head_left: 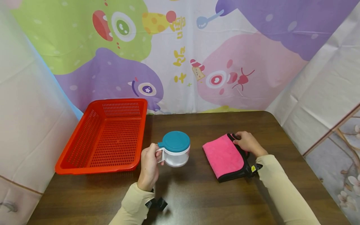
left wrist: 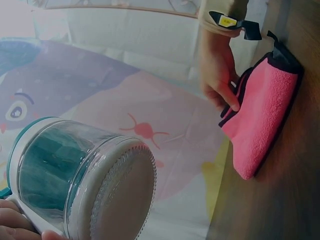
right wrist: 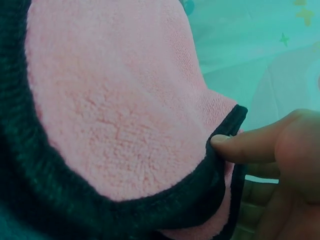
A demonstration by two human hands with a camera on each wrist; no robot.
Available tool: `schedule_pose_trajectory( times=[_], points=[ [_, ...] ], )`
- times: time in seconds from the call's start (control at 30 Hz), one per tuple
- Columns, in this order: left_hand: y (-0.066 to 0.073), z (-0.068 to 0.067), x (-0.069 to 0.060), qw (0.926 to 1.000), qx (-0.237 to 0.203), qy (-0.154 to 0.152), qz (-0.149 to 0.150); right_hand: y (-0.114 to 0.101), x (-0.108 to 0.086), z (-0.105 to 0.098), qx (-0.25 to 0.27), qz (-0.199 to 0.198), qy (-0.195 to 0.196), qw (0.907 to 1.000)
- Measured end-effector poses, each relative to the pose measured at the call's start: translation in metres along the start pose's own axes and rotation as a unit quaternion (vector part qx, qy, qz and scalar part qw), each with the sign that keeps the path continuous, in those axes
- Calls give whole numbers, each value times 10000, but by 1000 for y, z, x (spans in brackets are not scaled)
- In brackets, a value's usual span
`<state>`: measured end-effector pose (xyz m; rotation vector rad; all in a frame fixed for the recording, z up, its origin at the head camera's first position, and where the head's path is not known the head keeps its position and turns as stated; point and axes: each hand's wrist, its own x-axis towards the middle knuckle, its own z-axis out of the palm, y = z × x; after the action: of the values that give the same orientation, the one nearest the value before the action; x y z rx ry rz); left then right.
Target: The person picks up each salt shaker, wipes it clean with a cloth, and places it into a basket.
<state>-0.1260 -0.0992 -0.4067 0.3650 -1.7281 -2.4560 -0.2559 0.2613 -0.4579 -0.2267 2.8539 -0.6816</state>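
Observation:
My left hand [head_left: 149, 164] grips the white handle of a clear jar [head_left: 176, 157] with a teal lid [head_left: 176, 141]. In the left wrist view the jar [left wrist: 55, 165] is tilted, its ribbed round base showing, and only some fingers [left wrist: 17, 220] are seen. On the right, my right hand [head_left: 247, 143] pinches the black-trimmed edge of a folded pink cloth [head_left: 223, 156]. The right wrist view has the thumb [right wrist: 250, 145] on top of the cloth's dark border, with the other fingers beneath. Part of the cloth [left wrist: 265, 110] appears lifted in the left wrist view.
A red plastic basket [head_left: 118, 142] with slotted sides stands on the left of the brown wooden table [head_left: 191, 193]. Behind the table hangs a cartoon-printed curtain [head_left: 180, 62]. Pale panels [head_left: 323, 93] flank both sides.

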Motion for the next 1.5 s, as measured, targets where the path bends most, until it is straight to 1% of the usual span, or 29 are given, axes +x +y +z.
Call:
schedule_pose_trajectory(
  times=[0.27,0.4,0.57,0.73,0.8,1.07,1.27,1.5],
  points=[
    [0,0,0,10000,-38,-21,13,6,-1,0,-125,386,-130,9991],
    [0,0,0,10000,-28,-33,52,8,-1,0,-60,711,-289,9970],
    [0,0,-1,10000,6,-19,57,10,-2,0,-23,985,-416,9943],
    [0,0,0,10000,23,-13,34,11,-4,-1,4,1105,-347,9933],
    [0,0,0,10000,16,-14,28,12,-5,-1,-53,1095,-314,9935],
    [0,0,0,10000,34,-18,16,12,-7,-1,-216,1130,-316,9929],
    [-1,-1,0,10000,37,-16,21,9,-8,0,-183,1229,-359,9916],
    [-1,-2,-1,10000,52,-22,3,7,-10,-1,-233,1115,-261,9931]
  ],
)
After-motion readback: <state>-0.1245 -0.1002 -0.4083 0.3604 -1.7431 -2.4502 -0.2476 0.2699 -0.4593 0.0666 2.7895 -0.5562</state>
